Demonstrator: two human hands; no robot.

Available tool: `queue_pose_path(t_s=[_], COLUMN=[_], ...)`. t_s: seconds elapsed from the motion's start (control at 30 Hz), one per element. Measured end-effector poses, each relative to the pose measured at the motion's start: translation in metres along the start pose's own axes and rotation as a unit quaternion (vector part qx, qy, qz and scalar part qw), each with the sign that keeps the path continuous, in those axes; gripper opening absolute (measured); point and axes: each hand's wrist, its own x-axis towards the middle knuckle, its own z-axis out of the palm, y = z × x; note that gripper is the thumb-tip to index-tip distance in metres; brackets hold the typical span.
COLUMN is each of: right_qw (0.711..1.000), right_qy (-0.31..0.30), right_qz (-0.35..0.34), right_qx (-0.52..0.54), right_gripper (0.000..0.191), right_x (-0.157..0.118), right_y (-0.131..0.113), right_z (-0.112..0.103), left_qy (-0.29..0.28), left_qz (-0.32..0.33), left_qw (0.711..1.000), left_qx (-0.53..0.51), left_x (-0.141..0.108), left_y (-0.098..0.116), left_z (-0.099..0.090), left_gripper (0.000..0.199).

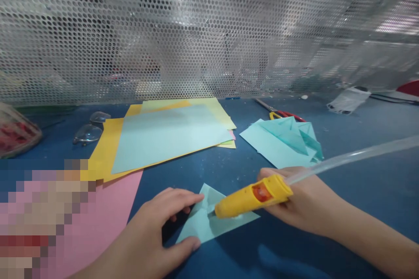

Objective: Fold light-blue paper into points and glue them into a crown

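In my right hand (294, 200) is a yellow hot glue gun (248, 198), with a long clear glue stick (356, 155) running out of its back. Its nozzle points down at a small folded piece of light blue paper (218, 229), close to a crease. Whether the tip touches the paper I cannot tell. My left hand (160, 222) holds that paper against the blue table, fingertips on its upper left edge and thumb on its lower edge. Behind my right hand lie several folded light blue papers (281, 141).
Light blue, yellow and pink sheets (170, 135) lie stacked beyond my left hand. Eyeglasses (88, 133) rest to their left. Scissors (278, 113) with red and yellow handles lie behind the folded papers. A perforated metal screen (196, 35) stands at the back. Pixelation covers the lower left corner.
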Motion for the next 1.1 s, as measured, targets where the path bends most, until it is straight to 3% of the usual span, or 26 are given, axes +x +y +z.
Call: queue_pose_path(t_s=[0.33, 0.8, 1.1], right_qw=[0.999, 0.998, 0.998], right_qy=[0.009, 0.006, 0.002], right_qz=[0.012, -0.054, -0.049], right_qx=[-0.035, -0.043, -0.048], right_gripper=[0.014, 0.019, 0.019], right_x=[-0.0036, -0.0042, 0.0003], right_y=[0.0077, 0.0091, 0.0050], right_z=[-0.0013, -0.0003, -0.0004], left_qy=[0.008, 0.011, 0.015], left_qz=[0.005, 0.006, 0.000], left_qw=[1.000, 1.000, 1.000], left_qx=[0.004, 0.010, 0.011], left_x=[-0.0004, 0.0002, 0.0003], left_y=[-0.0015, -0.0010, 0.0004], left_z=[0.0007, 0.0011, 0.0009], left_gripper=[0.047, 0.045, 0.044])
